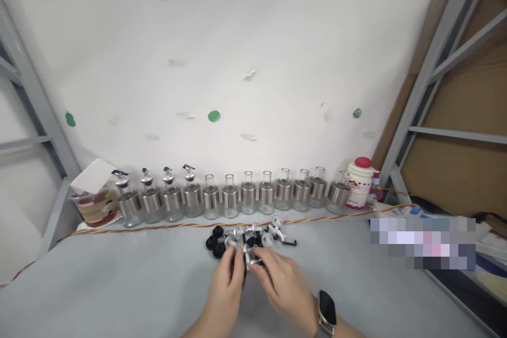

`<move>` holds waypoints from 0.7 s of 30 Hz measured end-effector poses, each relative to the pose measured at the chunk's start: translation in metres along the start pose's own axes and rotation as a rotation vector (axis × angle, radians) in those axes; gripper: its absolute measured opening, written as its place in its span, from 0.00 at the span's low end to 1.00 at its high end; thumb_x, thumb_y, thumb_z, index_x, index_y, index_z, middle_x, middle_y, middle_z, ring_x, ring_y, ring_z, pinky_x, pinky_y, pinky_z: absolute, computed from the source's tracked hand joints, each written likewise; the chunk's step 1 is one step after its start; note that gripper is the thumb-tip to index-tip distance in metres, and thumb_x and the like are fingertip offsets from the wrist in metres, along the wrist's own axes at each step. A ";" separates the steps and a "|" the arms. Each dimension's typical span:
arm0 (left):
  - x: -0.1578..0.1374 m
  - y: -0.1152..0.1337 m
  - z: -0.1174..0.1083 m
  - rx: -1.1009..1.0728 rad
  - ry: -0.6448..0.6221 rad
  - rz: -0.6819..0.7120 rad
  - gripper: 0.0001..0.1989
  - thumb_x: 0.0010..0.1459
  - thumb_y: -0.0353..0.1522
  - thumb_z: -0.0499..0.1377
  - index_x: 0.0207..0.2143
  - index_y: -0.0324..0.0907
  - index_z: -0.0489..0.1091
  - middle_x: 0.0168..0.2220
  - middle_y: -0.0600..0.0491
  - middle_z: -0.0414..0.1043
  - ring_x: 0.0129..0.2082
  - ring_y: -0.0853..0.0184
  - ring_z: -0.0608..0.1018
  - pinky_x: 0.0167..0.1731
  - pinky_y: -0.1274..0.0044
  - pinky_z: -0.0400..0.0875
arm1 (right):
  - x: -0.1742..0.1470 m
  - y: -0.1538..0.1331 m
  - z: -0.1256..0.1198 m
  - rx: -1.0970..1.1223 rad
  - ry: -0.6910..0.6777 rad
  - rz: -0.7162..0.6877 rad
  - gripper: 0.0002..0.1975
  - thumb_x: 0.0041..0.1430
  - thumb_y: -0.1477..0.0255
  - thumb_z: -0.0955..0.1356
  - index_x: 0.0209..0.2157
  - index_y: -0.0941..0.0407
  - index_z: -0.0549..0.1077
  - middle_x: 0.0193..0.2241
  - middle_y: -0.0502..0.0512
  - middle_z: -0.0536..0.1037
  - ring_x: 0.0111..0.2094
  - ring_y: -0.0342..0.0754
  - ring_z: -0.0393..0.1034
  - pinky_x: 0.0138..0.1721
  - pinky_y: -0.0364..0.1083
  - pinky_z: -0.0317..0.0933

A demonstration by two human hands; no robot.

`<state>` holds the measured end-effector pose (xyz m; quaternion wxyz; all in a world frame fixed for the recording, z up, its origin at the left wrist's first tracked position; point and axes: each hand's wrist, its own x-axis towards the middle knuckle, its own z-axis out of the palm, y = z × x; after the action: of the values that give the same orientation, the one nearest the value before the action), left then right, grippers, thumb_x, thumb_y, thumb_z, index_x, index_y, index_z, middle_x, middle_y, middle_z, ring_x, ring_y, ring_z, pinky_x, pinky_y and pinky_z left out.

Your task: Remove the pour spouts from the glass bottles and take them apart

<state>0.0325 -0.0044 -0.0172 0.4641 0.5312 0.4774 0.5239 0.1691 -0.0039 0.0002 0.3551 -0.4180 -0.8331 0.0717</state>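
Observation:
Close together over the table, my left hand [228,274] and my right hand [283,277] are closed around a silver bottle pourer [250,257]. Fingers cover much of it, and a dark part shows by the left fingertips. Just beyond lies a pile of loose pourer parts: black stoppers [217,243] at its left, silver spouts with clear plastic pieces [273,228], and a black flip lever [289,243] at the right edge. A watch [327,309] is on my right wrist.
Glass bottles with steel sleeves [248,191] line the wall; several on the left carry pourers [168,173], the others have open necks. A twisted red-yellow wire [178,226] crosses the grey table [119,280]. A paper-banded tub [97,211] and a red-lidded cup [359,185] flank the row.

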 end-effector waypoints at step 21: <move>-0.009 0.011 0.000 0.373 0.021 0.370 0.10 0.59 0.36 0.42 0.28 0.43 0.56 0.24 0.55 0.62 0.24 0.69 0.66 0.25 0.78 0.58 | 0.008 -0.002 0.002 -0.417 0.366 -0.201 0.17 0.62 0.76 0.53 0.22 0.57 0.63 0.15 0.51 0.66 0.17 0.44 0.61 0.21 0.43 0.51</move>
<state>0.0331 -0.0141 -0.0078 0.2496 0.6804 0.4652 0.5082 0.1630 0.0006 0.0036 0.4112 -0.4032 -0.7892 -0.2132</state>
